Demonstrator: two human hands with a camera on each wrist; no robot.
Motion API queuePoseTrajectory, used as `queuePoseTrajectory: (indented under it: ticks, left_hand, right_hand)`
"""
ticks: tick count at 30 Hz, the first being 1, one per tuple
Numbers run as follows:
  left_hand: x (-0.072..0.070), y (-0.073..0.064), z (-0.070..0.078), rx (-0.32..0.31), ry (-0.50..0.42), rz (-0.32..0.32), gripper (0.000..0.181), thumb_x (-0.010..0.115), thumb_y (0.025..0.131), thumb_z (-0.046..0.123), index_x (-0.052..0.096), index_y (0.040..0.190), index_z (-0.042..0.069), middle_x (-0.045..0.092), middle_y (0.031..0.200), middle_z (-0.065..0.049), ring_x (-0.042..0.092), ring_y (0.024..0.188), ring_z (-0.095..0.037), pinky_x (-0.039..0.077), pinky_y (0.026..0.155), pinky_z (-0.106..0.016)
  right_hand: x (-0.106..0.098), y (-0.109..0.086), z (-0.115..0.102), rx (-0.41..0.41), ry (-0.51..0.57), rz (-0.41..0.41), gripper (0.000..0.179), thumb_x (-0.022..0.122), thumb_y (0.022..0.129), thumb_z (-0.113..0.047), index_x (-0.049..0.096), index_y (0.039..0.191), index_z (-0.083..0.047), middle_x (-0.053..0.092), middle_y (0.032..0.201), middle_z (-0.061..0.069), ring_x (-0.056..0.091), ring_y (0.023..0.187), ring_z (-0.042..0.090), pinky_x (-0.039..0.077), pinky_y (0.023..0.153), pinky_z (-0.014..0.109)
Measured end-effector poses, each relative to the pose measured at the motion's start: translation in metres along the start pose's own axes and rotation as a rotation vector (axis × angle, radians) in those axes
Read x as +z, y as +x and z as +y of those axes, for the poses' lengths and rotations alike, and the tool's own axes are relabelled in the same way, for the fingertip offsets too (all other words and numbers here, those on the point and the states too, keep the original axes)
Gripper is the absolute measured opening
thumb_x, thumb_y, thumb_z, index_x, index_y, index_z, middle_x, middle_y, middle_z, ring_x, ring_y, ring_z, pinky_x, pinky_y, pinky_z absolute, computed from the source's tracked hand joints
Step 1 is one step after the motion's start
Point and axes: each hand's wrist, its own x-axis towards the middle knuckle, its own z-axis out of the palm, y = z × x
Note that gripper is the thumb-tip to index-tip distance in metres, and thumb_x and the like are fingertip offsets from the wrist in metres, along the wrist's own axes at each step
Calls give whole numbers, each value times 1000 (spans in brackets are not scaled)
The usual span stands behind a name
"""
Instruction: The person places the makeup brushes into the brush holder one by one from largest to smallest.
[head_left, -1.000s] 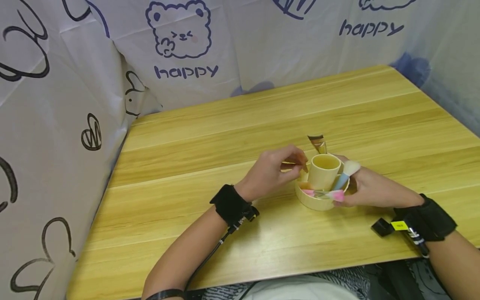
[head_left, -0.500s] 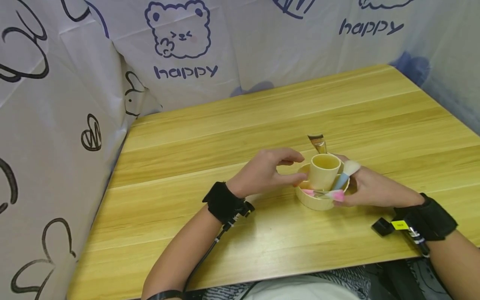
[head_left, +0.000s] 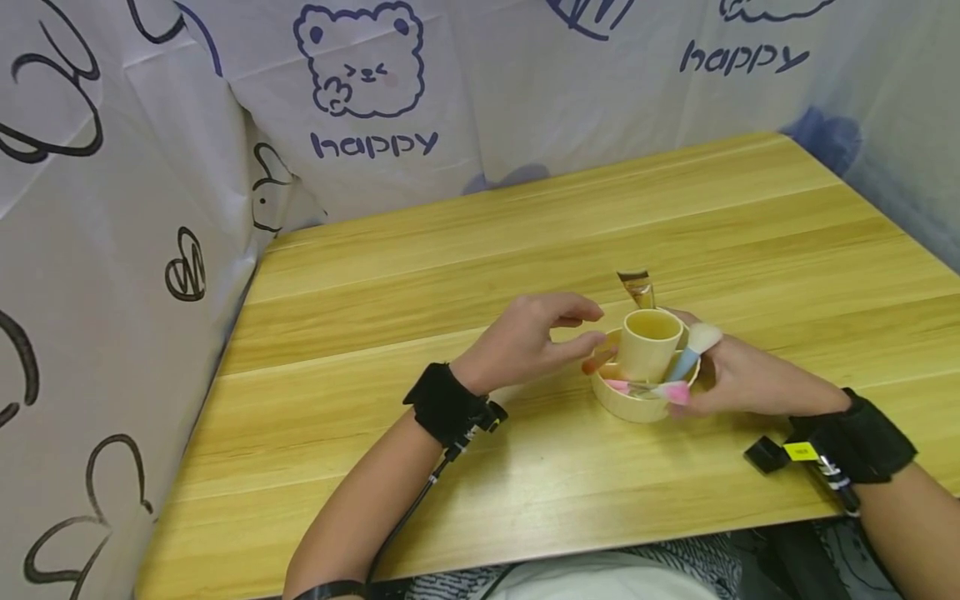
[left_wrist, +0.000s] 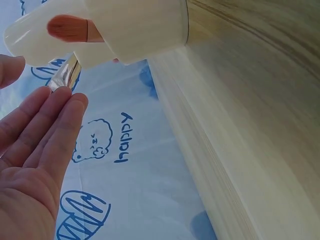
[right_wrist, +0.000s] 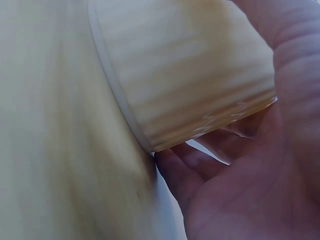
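A cream round brush holder with a taller cup in its middle stands on the table. My right hand grips its right side, fingers round the outer wall. My left hand is just left of the holder, fingers extended and apart from it, holding nothing. A makeup brush with reddish-brown bristles leans out over the left rim. A flat brush sticks up at the back, a white-tipped blue brush at the right. A pink-tipped brush lies across the front.
The wood-grain table extends to the left and behind the holder. White cloth with drawings hangs along its back and left sides. A black wrist strap with a camera sits on each forearm.
My left hand's fingers were close together at the holder's left rim; they have spread and drawn back leftward. The reddish-brown brush now shows leaning there. My right hand stays put.
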Motion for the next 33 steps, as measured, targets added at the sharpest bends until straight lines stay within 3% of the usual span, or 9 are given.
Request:
queuePoseTrajectory:
  ticks: [4, 13, 18, 21, 24, 27, 31, 33]
  left_hand:
    - [0, 0, 0, 0, 19, 2, 30, 68, 100, 25, 72, 123, 6, 76, 121, -10, 74, 111, -19, 56, 100, -19]
    - [-1, 0, 0, 3, 15, 2, 29, 67, 101, 23, 71, 123, 4, 76, 122, -12, 75, 112, -22, 57, 100, -20]
    - [-1, -1, -2, -6, 32, 12, 27, 67, 101, 22, 72, 121, 5, 76, 122, -10, 75, 110, -23, 57, 99, -20]
    - [-1, -1, -3, -13, 40, 14, 27, 67, 101, 21, 72, 121, 5, 76, 122, -10, 75, 110, -23, 57, 99, -20]
    - [-1, -1, -3, -21, 48, 14, 27, 67, 101, 22, 72, 121, 5, 76, 122, -10, 75, 110, -21, 57, 99, -20]
    - [-1, -2, -5, -20, 46, 21, 27, 67, 101, 22, 72, 121, 5, 76, 121, -9, 75, 110, -21, 57, 99, -19]
    - [-3, -4, -9, -43, 16, 31, 27, 66, 101, 22, 71, 122, 5, 75, 122, -9, 74, 113, -21, 56, 101, -19]
    - [-7, -6, -12, -80, -2, 35, 29, 66, 102, 23, 71, 124, 5, 75, 124, -9, 73, 116, -22, 56, 103, -22]
  right_hand:
    - [-1, 0, 1, 2, 14, -9, 109, 89, 81, -26, 19, 164, -28, 55, 147, 2, 53, 124, -3, 40, 102, 7]
    - [-1, -1, 2, -27, 108, -7, 116, 89, 80, -16, 12, 164, -37, 52, 149, -1, 56, 124, 0, 46, 98, 11]
    - [-1, -1, 2, -16, 138, 13, 119, 90, 79, -14, 11, 165, -37, 42, 161, 1, 49, 132, -7, 41, 102, 6]
    - [-2, -1, 1, -6, 130, 31, 117, 87, 82, -14, 9, 166, -34, 31, 168, 5, 43, 136, -11, 39, 102, 4]
    - [-4, -2, 1, -14, 109, 70, 114, 85, 84, -14, 8, 167, -32, 29, 169, 7, 37, 137, -14, 39, 99, 3]
    - [-7, -4, 5, -100, 167, 110, 107, 82, 89, -25, 10, 167, -29, 34, 167, 6, 37, 140, -11, 40, 99, 6]
    - [-10, -3, 14, -275, 369, 141, 98, 69, 96, -48, 10, 167, -14, 37, 165, 5, 41, 145, -3, 40, 108, 9]
    - [-14, -3, 14, -325, 444, 171, 91, 61, 101, -48, 13, 166, -6, 40, 163, 5, 44, 145, 0, 37, 112, 9]
